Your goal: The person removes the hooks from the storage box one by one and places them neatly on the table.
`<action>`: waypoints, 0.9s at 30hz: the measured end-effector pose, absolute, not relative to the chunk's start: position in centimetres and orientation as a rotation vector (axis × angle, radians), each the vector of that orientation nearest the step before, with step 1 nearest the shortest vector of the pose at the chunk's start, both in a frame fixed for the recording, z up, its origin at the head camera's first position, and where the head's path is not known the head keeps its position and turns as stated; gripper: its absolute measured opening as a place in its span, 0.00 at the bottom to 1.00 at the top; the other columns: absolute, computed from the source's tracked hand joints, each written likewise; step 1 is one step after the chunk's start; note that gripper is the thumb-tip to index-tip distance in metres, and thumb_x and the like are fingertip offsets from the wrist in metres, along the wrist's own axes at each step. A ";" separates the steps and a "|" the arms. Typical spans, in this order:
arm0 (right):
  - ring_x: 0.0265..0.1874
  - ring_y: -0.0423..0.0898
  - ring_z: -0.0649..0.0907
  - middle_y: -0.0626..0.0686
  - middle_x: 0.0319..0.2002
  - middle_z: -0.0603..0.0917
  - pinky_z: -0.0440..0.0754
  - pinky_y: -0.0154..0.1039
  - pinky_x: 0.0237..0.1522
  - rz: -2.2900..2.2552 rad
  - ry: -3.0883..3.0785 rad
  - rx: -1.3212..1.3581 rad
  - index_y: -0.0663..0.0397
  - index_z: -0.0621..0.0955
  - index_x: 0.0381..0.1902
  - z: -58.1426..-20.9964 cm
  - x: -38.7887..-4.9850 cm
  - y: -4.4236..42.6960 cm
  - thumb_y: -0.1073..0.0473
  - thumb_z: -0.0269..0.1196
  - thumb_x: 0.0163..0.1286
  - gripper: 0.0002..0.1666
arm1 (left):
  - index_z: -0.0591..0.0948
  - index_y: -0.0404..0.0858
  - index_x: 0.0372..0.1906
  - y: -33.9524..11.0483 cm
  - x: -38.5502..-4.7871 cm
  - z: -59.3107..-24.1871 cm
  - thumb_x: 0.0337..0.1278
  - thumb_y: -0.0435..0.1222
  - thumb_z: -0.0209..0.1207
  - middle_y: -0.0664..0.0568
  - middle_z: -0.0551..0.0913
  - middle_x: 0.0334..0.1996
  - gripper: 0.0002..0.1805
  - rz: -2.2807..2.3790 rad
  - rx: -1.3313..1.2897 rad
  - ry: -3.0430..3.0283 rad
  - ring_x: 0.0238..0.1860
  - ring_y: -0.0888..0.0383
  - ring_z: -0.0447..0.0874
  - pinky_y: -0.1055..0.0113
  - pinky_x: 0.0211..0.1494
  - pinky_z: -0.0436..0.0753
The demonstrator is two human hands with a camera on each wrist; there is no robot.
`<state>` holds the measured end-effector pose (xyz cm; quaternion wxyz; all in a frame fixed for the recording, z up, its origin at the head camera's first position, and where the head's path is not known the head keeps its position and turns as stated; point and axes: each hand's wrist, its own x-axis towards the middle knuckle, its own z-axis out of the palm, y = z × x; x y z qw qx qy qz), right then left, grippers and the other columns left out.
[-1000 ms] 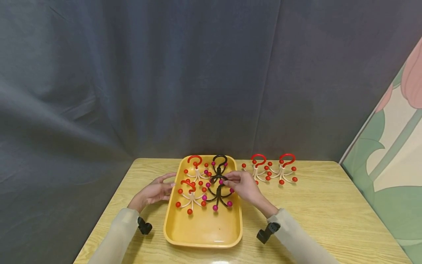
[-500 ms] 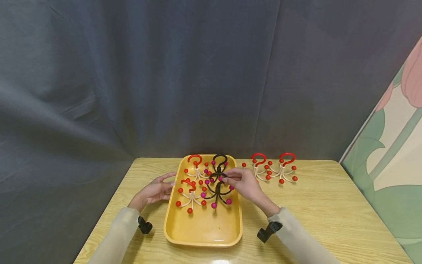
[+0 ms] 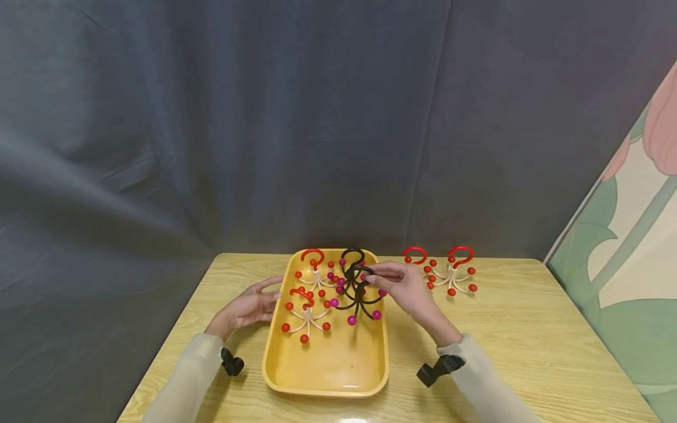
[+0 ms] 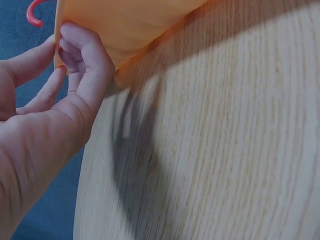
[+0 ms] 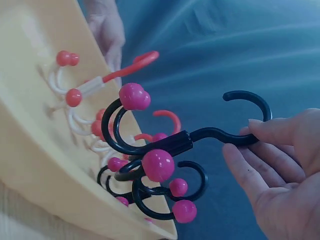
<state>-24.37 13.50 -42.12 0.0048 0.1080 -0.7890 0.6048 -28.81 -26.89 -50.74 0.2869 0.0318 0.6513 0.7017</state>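
My right hand pinches the curved top of a black multi-arm hook with magenta ball tips. That hook hangs tilted over the right side of the yellow tray; in the right wrist view, thumb and fingers grip its black hook end. My left hand holds the tray's left rim, and the left wrist view shows fingers curled at the rim. Inside the tray stand a second black hook, partly hidden, and two white hooks with red tops, one at the back and one nearer.
On the wooden table, right of the tray, stand two more red-and-white hooks, one partly behind my right hand and one further right. A dark curtain hangs behind the table. A floral panel borders the right side.
My right hand has lifted the black hook and moved it up and to the right. The left hand, the tray and the other hooks stay in place.
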 end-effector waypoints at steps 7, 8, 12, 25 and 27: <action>0.41 0.38 0.92 0.56 0.49 0.93 0.90 0.39 0.49 1.901 -2.414 0.308 0.55 0.89 0.55 -41.6 -24.3 15.4 0.54 0.75 0.67 0.20 | 0.52 0.45 0.85 -27.0 -28.8 -50.9 0.81 0.35 0.52 0.37 0.74 0.75 0.36 1.893 0.078 1.727 0.61 0.50 0.87 0.47 0.59 0.88; 0.41 0.38 0.92 0.55 0.48 0.93 0.90 0.41 0.50 1.918 -2.403 0.301 0.56 0.89 0.55 -41.5 -24.3 15.7 0.53 0.75 0.67 0.21 | 0.53 0.45 0.85 -27.0 -28.8 -50.9 0.82 0.35 0.52 0.37 0.74 0.74 0.36 1.894 0.077 1.726 0.61 0.50 0.87 0.47 0.59 0.88; 0.42 0.40 0.93 0.48 0.45 0.94 0.90 0.43 0.51 1.953 -2.379 0.272 0.56 0.88 0.57 -41.3 -24.0 16.9 0.51 0.75 0.67 0.24 | 0.53 0.46 0.85 -27.1 -28.9 -51.1 0.81 0.34 0.52 0.39 0.76 0.73 0.36 1.896 0.069 1.728 0.60 0.50 0.87 0.47 0.58 0.89; 0.41 0.36 0.92 0.36 0.41 0.93 0.90 0.36 0.48 1.957 -2.343 0.223 0.63 0.85 0.60 -41.1 -23.8 19.8 0.54 0.75 0.68 0.27 | 0.51 0.44 0.86 -27.3 -28.9 -51.2 0.82 0.34 0.50 0.37 0.75 0.74 0.36 1.917 0.126 1.685 0.61 0.52 0.87 0.49 0.59 0.89; 0.41 0.36 0.92 0.37 0.42 0.94 0.90 0.37 0.49 1.959 -2.338 0.230 0.63 0.85 0.61 -41.2 -23.8 20.3 0.54 0.74 0.68 0.27 | 0.50 0.44 0.86 -27.3 -28.8 -51.2 0.83 0.34 0.50 0.37 0.74 0.74 0.36 1.916 0.137 1.679 0.60 0.53 0.87 0.50 0.59 0.89</action>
